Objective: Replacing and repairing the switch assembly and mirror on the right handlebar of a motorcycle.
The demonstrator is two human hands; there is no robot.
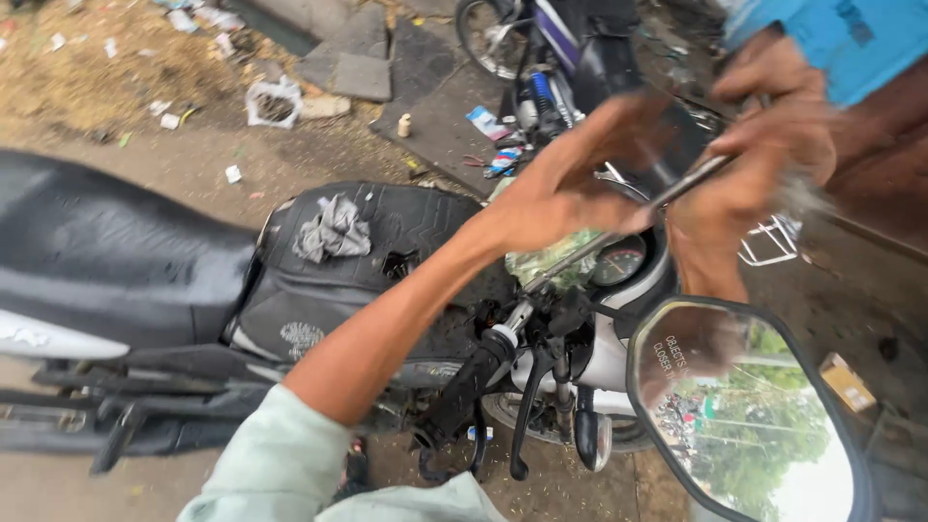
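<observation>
1. The person's left hand (pixel 565 184) reaches out over the motorcycle's handlebar (pixel 527 309), with a pale green sleeve (pixel 280 464) showing at the lower edge of the view.
2. Its fingers are curled around the upper part of a thin metal rod (pixel 619 227), though motion blur makes the exact grip hard to read.
3. The rod runs slanting from the handlebar clamp near the black grip (pixel 464 387) up toward the top right, where it meets the other hands.
4. The person's right hand (pixel 715 222) is blurred on the far side of the rod, just beside it; I cannot tell whether its fingers are spread or closed.
5. Another person in a blue shirt (pixel 841 39) stands at the top right corner, and their hand (pixel 783 106) seems to close on the upper end of the rod.
6. A round speedometer (pixel 619 261) sits under the rod, near the middle of the handlebar.
7. A grey rag (pixel 333 230) lies on the black fuel tank (pixel 387 242), well apart from the hands.
8. A rear-view mirror (pixel 754 425) fills the lower right corner, reflecting trees.
9. A second motorcycle (pixel 551 58) stands beyond, at the top edge, on littered ground.
</observation>
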